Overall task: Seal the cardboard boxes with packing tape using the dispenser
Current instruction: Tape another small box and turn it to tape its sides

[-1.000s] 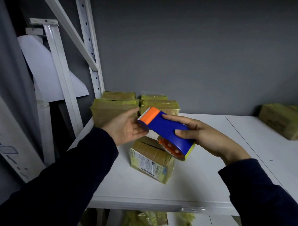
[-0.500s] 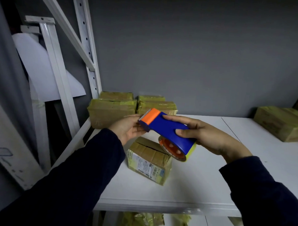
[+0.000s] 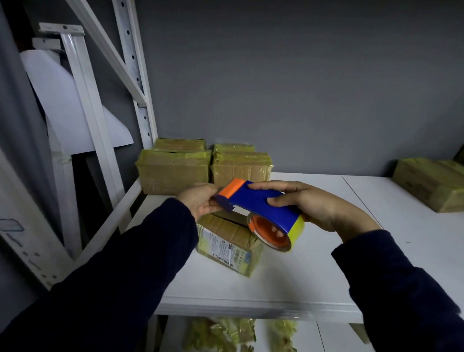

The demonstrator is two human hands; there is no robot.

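Dispenser hangs just above the box on the shelf. R hand has fingers curled round its body; L hand pinches the nose flap, prob. to free the tape end.

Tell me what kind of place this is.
Probably a stockroom or parcel-packing area: white metal shelving, tape-wrapped cardboard boxes stacked at the back, and a labelled parcel beneath a held tape dispenser.
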